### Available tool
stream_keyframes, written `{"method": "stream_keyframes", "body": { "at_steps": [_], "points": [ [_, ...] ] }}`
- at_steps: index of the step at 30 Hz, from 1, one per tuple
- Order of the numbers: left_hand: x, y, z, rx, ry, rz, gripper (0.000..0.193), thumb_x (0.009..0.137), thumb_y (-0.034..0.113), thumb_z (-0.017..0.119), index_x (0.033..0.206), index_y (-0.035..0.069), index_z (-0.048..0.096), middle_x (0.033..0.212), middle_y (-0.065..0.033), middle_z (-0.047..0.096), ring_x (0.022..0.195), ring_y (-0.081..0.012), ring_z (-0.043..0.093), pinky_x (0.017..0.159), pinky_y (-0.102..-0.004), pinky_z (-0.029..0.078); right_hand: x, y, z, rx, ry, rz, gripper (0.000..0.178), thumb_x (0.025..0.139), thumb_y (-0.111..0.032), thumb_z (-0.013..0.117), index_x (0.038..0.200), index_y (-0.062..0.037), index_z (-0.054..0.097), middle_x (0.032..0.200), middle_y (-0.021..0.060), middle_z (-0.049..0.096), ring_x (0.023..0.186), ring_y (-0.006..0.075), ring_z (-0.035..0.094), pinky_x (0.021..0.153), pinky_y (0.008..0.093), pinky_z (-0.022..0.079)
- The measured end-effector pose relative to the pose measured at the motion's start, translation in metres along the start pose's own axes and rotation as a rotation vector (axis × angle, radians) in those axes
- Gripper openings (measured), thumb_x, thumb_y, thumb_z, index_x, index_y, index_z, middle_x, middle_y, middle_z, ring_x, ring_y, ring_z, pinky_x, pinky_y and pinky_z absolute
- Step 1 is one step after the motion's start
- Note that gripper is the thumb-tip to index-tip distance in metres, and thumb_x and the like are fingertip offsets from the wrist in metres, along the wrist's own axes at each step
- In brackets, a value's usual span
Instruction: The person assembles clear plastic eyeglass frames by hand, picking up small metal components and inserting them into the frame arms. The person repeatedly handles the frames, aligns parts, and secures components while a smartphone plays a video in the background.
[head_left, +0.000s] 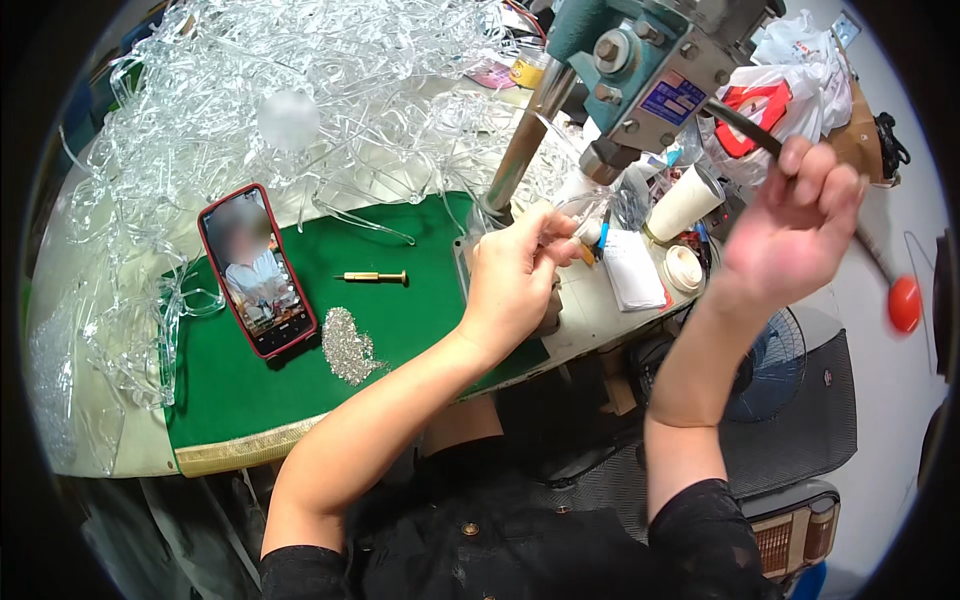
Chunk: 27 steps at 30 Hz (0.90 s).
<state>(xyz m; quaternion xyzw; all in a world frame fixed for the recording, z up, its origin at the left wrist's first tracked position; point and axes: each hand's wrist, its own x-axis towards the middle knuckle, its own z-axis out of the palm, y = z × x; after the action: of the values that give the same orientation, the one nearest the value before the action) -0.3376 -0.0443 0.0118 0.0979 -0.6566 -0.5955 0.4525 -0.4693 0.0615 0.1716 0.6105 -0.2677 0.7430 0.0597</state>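
My left hand (515, 280) is closed in a pinch beneath the ram (607, 160) of a teal bench press (615, 55). A clear plastic eyeglass frame (588, 213) shows in part at its fingertips; the rest is hidden by the fingers. Up on the right, my right hand (795, 225) curls around the press lever (745, 128), which ends in a red knob (904, 304). On the green mat (230, 400) left of my left hand lie a small brass-coloured screwdriver (372, 277) and a heap of tiny silvery metal pieces (348, 346).
A phone in a red case (258, 270) lies on the mat. Behind it, a large tangle of clear eyeglass frames (250, 110) covers the table. Right of the press are a notepad (632, 270), a white cup (685, 203) and a tape roll (684, 268). A fan (770, 365) stands below.
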Motion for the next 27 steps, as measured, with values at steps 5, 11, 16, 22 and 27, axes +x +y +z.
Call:
{"method": "stream_keyframes", "body": {
  "at_steps": [5,11,16,22,27],
  "points": [
    [-0.023,0.044,-0.042,0.23,-0.201,0.062,0.026,0.091,-0.004,0.056,0.115,0.002,0.049,0.08,-0.0077,0.064,0.074,-0.0144,0.068,0.068,-0.0267,0.053,0.006,-0.006,0.013,-0.564,0.224,-0.108,0.032,0.095,-0.014,0.055,0.119,0.0056,0.057,0.118,0.0143,0.063,0.108,0.0209,0.059,0.087,0.0278,0.044],
    [-0.107,0.13,-0.148,0.276,-0.376,-0.025,0.054,0.08,-0.007,0.047,0.133,-0.002,0.037,0.099,-0.0157,0.059,0.093,-0.0233,0.06,0.083,-0.0344,0.05,-0.209,0.023,0.082,-0.54,-0.792,0.531,0.017,0.079,-0.001,0.068,0.096,-0.0025,0.069,0.081,0.0096,0.057,0.075,0.0256,0.058,0.066,0.0349,0.048],
    [-0.16,0.135,-0.197,1.02,0.252,0.318,0.045,0.089,0.021,0.06,0.125,-0.003,0.049,0.116,-0.0218,0.057,0.113,-0.0333,0.055,0.098,-0.0445,0.043,-0.234,0.025,0.102,-0.571,-0.786,0.543,0.015,0.076,0.001,0.069,0.091,-0.003,0.067,0.081,0.0085,0.057,0.076,0.0264,0.057,0.067,0.0363,0.047],
    [-0.202,0.127,-0.218,0.266,0.597,-0.053,0.061,0.089,0.051,0.058,0.117,-0.001,0.045,0.11,-0.0197,0.055,0.11,-0.0322,0.054,0.104,-0.0491,0.038,-0.227,0.035,0.105,-0.489,-0.848,0.653,0.013,0.078,0.007,0.066,0.088,-0.0004,0.064,0.083,0.01,0.059,0.074,0.0248,0.059,0.066,0.0322,0.047],
    [-0.207,0.127,-0.207,-0.309,0.374,-0.161,0.044,0.097,0.045,0.048,0.071,0.01,0.038,0.057,-0.0155,0.056,0.063,-0.0333,0.06,0.095,-0.0531,0.047,-0.227,0.036,0.108,-0.479,-0.921,0.641,0.012,0.079,0.007,0.064,0.088,-0.0005,0.063,0.083,0.0095,0.057,0.076,0.0244,0.058,0.066,0.032,0.047]
  ]
}}
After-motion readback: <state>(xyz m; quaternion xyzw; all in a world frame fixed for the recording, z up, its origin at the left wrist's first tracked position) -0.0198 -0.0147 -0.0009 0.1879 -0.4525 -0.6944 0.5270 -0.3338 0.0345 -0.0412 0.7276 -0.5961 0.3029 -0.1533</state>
